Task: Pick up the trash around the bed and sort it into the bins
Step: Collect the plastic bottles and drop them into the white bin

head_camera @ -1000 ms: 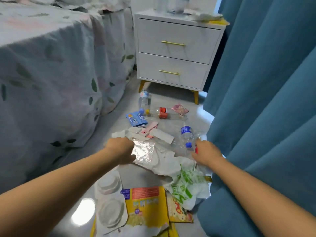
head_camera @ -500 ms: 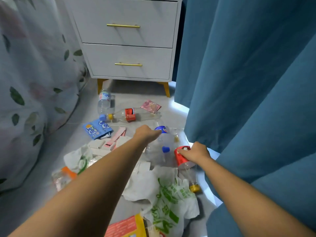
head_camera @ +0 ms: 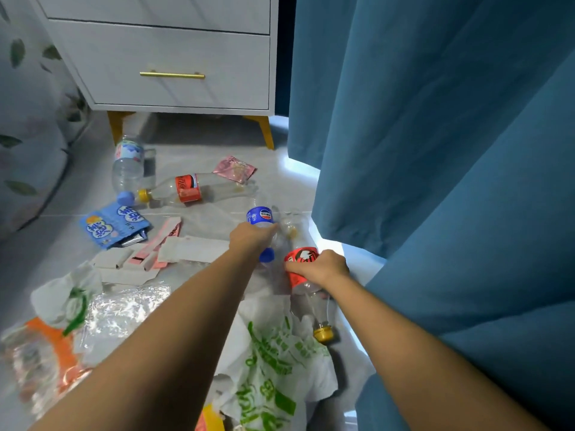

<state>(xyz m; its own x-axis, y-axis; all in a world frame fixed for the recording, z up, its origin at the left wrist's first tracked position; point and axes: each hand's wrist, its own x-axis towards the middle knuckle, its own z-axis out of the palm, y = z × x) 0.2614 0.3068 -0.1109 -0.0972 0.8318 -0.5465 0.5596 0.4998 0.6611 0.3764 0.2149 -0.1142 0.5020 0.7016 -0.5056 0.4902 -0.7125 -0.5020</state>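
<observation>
Trash lies scattered on the grey floor between bed and curtain. My left hand (head_camera: 250,237) grips a clear bottle with a blue label and blue cap (head_camera: 260,216). My right hand (head_camera: 322,267) grips a clear bottle with a red label (head_camera: 300,259), its yellow cap (head_camera: 323,333) pointing toward me. Farther off lie another red-label bottle (head_camera: 186,188), a water bottle with a blue cap (head_camera: 127,164), a pink wrapper (head_camera: 235,169), a blue snack packet (head_camera: 113,225) and pink and white card pieces (head_camera: 168,244).
A white nightstand (head_camera: 174,57) on yellow legs stands ahead. The blue curtain (head_camera: 451,150) hangs close on the right, the leaf-print bedspread (head_camera: 28,135) on the left. Near me lie a white bag with green print (head_camera: 267,377), clear plastic film (head_camera: 124,309) and an orange-printed bag (head_camera: 46,359).
The view has moved forward and down toward the nightstand. Both hands reached from the crumpled bags to the two bottles by the curtain and closed round them.
</observation>
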